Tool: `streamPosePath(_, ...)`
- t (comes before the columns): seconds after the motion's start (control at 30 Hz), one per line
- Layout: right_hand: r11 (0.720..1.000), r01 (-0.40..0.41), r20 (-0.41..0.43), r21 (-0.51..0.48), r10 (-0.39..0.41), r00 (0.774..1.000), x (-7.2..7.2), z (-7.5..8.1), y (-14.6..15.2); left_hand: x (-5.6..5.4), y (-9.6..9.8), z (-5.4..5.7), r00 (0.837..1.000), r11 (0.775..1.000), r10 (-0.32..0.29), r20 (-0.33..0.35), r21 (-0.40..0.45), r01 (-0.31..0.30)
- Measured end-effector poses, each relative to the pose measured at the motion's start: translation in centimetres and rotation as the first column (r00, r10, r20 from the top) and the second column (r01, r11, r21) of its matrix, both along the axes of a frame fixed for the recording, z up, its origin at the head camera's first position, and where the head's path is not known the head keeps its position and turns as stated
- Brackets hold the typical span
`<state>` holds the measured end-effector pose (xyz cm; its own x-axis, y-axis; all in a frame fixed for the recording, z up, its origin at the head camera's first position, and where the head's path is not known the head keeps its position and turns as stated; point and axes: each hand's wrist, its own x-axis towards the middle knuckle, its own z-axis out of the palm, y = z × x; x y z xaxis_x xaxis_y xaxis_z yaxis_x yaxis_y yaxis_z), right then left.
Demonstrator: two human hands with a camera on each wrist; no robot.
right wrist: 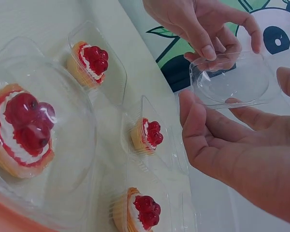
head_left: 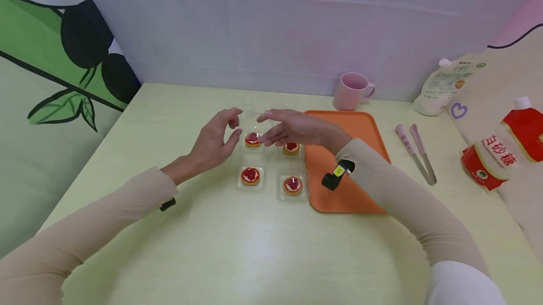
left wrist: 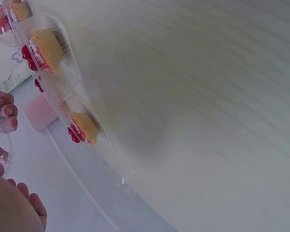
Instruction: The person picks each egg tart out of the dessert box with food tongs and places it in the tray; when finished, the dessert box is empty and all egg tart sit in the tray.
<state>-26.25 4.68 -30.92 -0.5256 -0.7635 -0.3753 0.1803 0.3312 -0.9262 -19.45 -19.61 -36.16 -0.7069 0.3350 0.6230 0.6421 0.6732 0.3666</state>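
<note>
Between both hands is a clear plastic lid [right wrist: 234,87] with a round dome, raised above the table. My left hand [head_left: 215,140] pinches one edge with thumb and fingers. My right hand [head_left: 294,127] holds the opposite side, fingers beneath and thumb at the rim. Below stand several cherry-topped tarts, each in a clear plastic box. The front left tart [head_left: 250,176] and back left tart [head_left: 252,139] sit under and before the hands. The back right tart [head_left: 291,148] is partly covered by my right hand. A domed lid covers the front right tart [head_left: 293,185].
An orange tray [head_left: 339,196] lies right of the boxes, beneath my right forearm. Behind it stands a pink mug [head_left: 351,92]. Tongs [head_left: 417,154] with pink handles lie further right, near a white pouch [head_left: 445,86] and a red-and-clear bag [head_left: 500,147].
</note>
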Motion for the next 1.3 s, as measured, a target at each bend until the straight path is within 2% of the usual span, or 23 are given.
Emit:
streamPosePath(0.2,1.000,-0.001,0.010,-0.009,0.001,1.000,0.0,-0.1,-0.4,-0.1,0.2,0.2,0.999,0.999,0.040,0.004,-0.015,-0.040)
streamPosePath(0.57,0.998,0.055,0.004,0.005,-0.055,0.998,-0.2,0.2,-1.9,-0.3,-0.4,0.9,0.995,0.995,0.097,0.013,-0.011,-0.097)
streamPosePath(0.7,0.996,0.088,-0.034,-0.032,-0.089,0.995,-0.5,0.2,-2.6,-0.6,-1.1,1.3,0.991,0.991,0.131,0.040,-0.004,-0.131)
streamPosePath(0.87,0.990,0.132,-0.146,-0.042,-0.136,0.980,-1.2,-0.3,-3.8,-0.9,-2.0,1.8,0.978,0.983,0.180,0.105,0.017,-0.183)
streamPosePath(1.03,0.986,0.155,-0.280,-0.059,-0.166,0.946,-1.7,-1.0,-5.3,-1.2,-2.9,2.5,0.957,0.974,0.214,0.198,0.029,-0.224)
streamPosePath(1.17,0.990,0.128,-0.440,-0.066,-0.144,0.886,-1.7,-1.5,-6.5,-1.3,-3.5,3.1,0.929,0.968,0.230,0.288,0.025,-0.248)
streamPosePath(1.3,0.990,0.101,-0.553,-0.097,-0.138,0.821,-1.7,-1.9,-7.3,-1.6,-4.2,3.6,0.899,0.965,0.246,0.361,-0.001,-0.264)
